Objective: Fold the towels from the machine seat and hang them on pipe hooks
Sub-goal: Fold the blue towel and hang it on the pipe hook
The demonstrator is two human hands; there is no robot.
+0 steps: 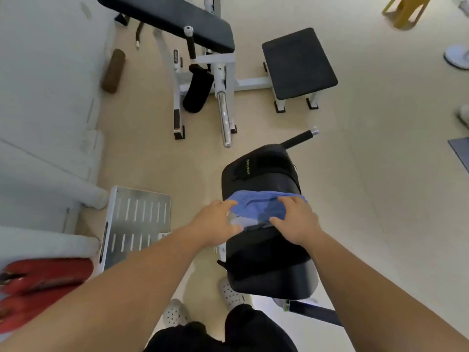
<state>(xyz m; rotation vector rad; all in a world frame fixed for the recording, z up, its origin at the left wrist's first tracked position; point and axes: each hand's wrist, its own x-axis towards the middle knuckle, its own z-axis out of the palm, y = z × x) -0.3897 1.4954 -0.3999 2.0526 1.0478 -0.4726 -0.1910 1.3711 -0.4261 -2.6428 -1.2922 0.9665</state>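
- My left hand grasps the left edge of the blue towel, fingers over the top and thumb at its near side.
- My right hand grips the towel's right end, fingers curled into the cloth.
- The towel lies bunched across the middle of the black padded machine seat, between my two hands.
- A paler strip of cloth shows at the towel's near edge; I cannot tell whether it is another towel.
- Left of the seat stands a slotted metal footplate; red padded pieces lie near left.
- Far off, a black bench pad sits on a white frame, with a chrome bar to its left.
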